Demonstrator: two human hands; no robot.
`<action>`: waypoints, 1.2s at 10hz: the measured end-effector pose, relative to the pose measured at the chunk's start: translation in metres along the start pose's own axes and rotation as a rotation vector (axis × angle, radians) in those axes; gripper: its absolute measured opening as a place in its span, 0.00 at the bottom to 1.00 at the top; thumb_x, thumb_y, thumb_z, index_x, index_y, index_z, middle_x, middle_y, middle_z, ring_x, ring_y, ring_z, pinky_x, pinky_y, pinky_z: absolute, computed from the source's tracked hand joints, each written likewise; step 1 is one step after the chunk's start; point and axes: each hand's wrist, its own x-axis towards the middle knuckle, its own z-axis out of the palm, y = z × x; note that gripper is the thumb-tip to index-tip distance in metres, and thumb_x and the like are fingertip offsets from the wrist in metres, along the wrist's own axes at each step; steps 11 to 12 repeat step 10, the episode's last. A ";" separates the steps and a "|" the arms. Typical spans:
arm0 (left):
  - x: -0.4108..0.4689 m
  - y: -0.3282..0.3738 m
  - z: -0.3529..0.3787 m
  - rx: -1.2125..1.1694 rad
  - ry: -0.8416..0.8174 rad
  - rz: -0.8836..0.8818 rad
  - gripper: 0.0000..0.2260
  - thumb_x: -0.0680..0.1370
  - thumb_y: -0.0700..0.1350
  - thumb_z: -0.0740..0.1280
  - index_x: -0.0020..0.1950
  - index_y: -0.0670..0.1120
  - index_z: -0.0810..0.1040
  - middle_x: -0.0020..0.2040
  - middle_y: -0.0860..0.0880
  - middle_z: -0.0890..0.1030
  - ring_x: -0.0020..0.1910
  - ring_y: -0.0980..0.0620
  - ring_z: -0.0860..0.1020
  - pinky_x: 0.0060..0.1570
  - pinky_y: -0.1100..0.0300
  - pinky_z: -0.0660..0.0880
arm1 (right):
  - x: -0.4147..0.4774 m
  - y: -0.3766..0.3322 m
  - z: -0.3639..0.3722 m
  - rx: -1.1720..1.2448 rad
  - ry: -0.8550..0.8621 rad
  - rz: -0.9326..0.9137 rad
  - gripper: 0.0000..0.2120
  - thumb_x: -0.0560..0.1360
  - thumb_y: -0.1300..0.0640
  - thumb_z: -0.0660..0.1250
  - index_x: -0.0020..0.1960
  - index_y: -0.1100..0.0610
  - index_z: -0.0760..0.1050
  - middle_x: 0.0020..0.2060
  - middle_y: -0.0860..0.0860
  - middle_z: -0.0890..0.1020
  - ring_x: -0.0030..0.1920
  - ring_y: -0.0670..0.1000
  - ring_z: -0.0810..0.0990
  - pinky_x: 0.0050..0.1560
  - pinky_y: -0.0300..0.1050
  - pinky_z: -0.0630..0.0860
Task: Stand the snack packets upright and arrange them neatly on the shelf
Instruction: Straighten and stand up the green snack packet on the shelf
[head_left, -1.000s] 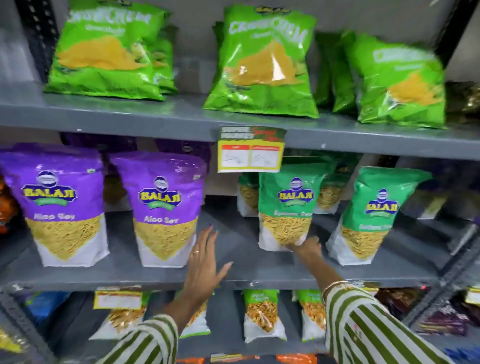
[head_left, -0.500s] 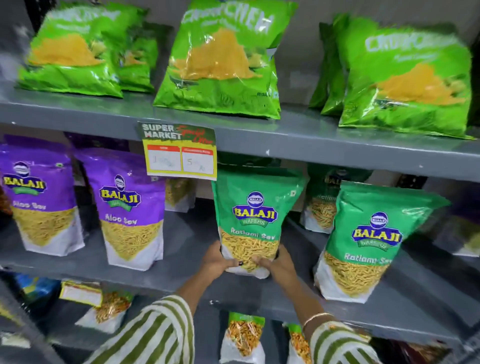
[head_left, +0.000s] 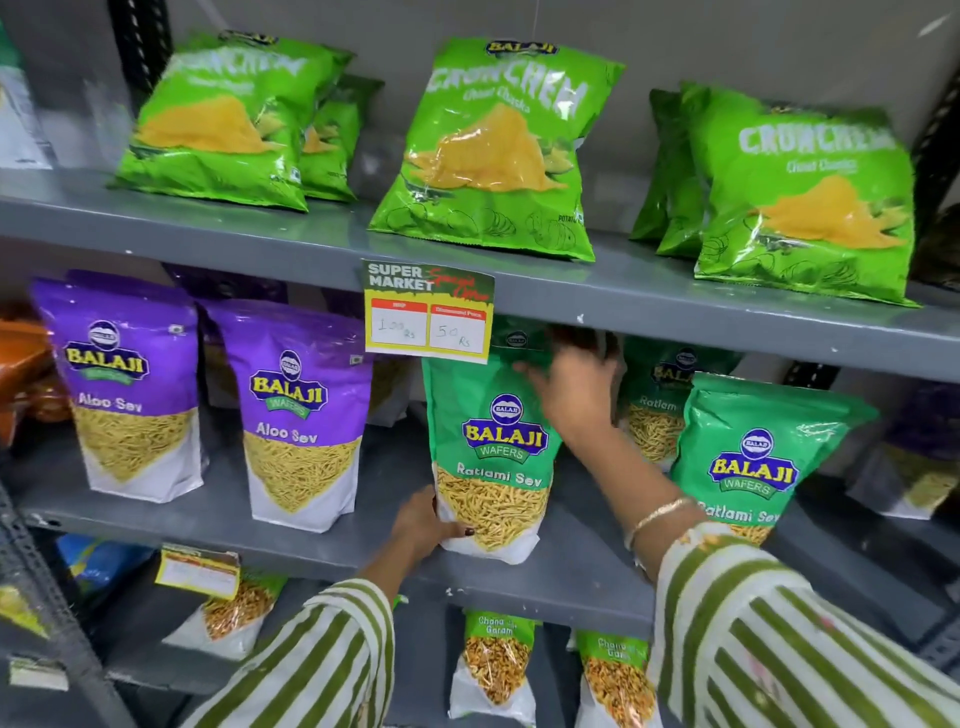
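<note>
A green Ratlami Sev packet (head_left: 493, 457) stands upright at the middle of the grey middle shelf (head_left: 332, 551). My left hand (head_left: 423, 525) grips its lower left corner. My right hand (head_left: 571, 389) rests on its upper right edge, fingers spread toward the top seal. A second green Ratlami Sev packet (head_left: 753, 462) stands to the right, with another one (head_left: 654, 410) behind. Two purple Aloo Sev packets (head_left: 130, 395) (head_left: 301, 415) stand upright on the left.
Several green Crunchem bags (head_left: 493, 150) lean on the top shelf. A price tag (head_left: 428, 312) hangs from that shelf's front edge, just above the held packet. Chana Garam packets (head_left: 496, 665) sit on the lower shelf. A metal upright (head_left: 47, 597) runs along the left.
My right hand has risen from the packet's bottom to its upper right edge. My left hand stays at the lower left corner. The camera has come closer.
</note>
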 end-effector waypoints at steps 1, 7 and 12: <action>-0.002 -0.004 0.002 -0.036 -0.002 0.016 0.24 0.67 0.39 0.74 0.61 0.37 0.73 0.52 0.44 0.78 0.53 0.47 0.75 0.47 0.63 0.66 | 0.020 -0.013 -0.002 0.041 -0.165 -0.050 0.15 0.74 0.52 0.66 0.59 0.54 0.76 0.62 0.55 0.78 0.64 0.57 0.73 0.67 0.50 0.68; -0.003 -0.021 0.010 -0.025 0.052 0.018 0.18 0.64 0.41 0.76 0.51 0.42 0.75 0.54 0.40 0.81 0.55 0.42 0.78 0.53 0.53 0.75 | -0.113 0.070 0.126 0.712 -0.444 0.474 0.41 0.59 0.54 0.79 0.66 0.63 0.66 0.63 0.59 0.76 0.64 0.57 0.74 0.53 0.40 0.67; 0.002 -0.025 0.005 -0.037 0.009 0.024 0.17 0.66 0.39 0.75 0.51 0.44 0.73 0.57 0.41 0.81 0.55 0.44 0.79 0.54 0.53 0.74 | -0.120 0.066 0.136 0.694 -0.340 0.487 0.32 0.65 0.58 0.76 0.64 0.63 0.67 0.61 0.59 0.78 0.62 0.58 0.76 0.54 0.40 0.69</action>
